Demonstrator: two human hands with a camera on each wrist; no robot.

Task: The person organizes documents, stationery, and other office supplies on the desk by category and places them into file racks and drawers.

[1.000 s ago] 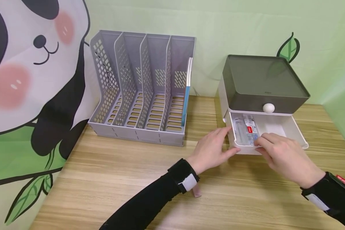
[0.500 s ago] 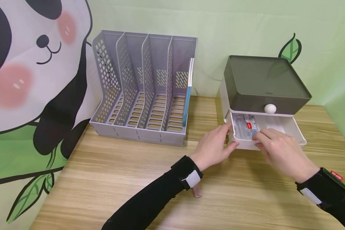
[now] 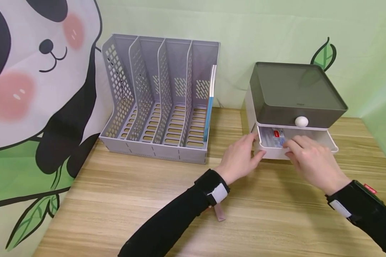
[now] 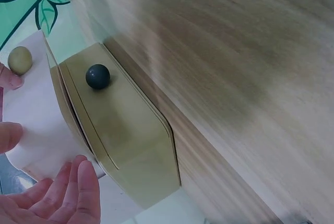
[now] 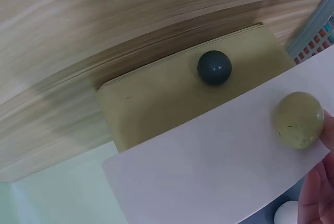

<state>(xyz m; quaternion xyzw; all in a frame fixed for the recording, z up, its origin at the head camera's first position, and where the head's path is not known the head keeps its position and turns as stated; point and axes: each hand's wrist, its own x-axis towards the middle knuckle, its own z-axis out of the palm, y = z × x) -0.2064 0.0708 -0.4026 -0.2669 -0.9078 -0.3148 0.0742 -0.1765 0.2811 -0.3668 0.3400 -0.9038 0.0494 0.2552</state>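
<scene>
A white drawer [image 3: 273, 153] stands partly pulled out beneath the dark grey top [image 3: 302, 85] of a small drawer cabinet. Clear plastic packets with a red label [image 3: 277, 134] lie inside it on the left. My right hand [image 3: 315, 160] pinches the drawer's front edge beside its yellowish round knob [image 5: 298, 120], fingers inside and thumb outside. My left hand [image 3: 238, 157] is at the drawer's left front corner, its thumb by the front and its fairly straight fingers along the cabinet's side. Below, the yellowish bottom drawer [image 5: 167, 93] with a dark knob [image 5: 214, 68] is closed.
A grey file rack [image 3: 154, 148] with several slots stands left of the cabinet, thin books [image 3: 210, 103] upright in its right slot. A pinkish strip [image 3: 219, 212] shows under my left wrist. A panda-printed cloth [image 3: 67, 96] hangs behind the wooden table [image 3: 132, 189].
The white drawer has slid back into the cabinet by part of its depth. My right hand has moved inward with it, while my left hand has shifted slightly at the corner.
</scene>
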